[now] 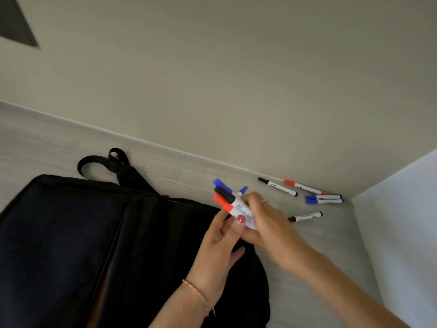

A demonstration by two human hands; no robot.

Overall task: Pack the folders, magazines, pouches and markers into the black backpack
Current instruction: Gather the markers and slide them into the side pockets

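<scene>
The black backpack (99, 245) lies flat on the light surface at the lower left, its straps (111, 163) curling out at the top. Above its right edge both hands meet around a bundle of markers (228, 200) with blue, black and red caps. My left hand (218, 245) pinches the white barrels from below, and my right hand (267, 223) closes over them from the right. Several loose markers lie farther right: a black one (277, 187), a red one (303, 187), two blue ones (324, 199) and another black one (305, 217).
A beige wall (236, 79) rises right behind the loose markers. A pale panel (406, 221) stands along the right side, forming a corner near the blue markers. A dark shape (16, 22) shows on the wall at the upper left.
</scene>
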